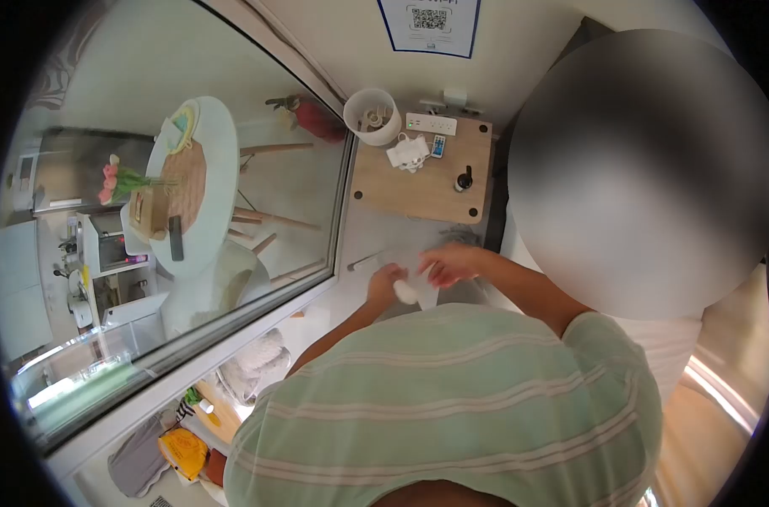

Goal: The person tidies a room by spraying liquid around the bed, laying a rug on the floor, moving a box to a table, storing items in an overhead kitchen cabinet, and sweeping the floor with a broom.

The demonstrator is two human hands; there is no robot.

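Note:
My left hand [387,285] is closed, its fingers around or against a small white rounded object [405,292] whose kind I cannot make out. Close by on the right, my right hand [450,264] has its fingers curled inward, and what they hold, if anything, is too blurred to name. Something pale and see-through, perhaps thin plastic, shows between the two hands. Both hands are held in front of my striped green shirt [452,380], short of the small wooden table.
On the wooden table [401,190] stand a white bin [372,117], a power strip [431,124], a white adapter with cable [408,152], a remote [437,146] and a small dark bottle [463,179]. A large framed glass pane [283,194] borders the left. A blurred round patch covers the upper right.

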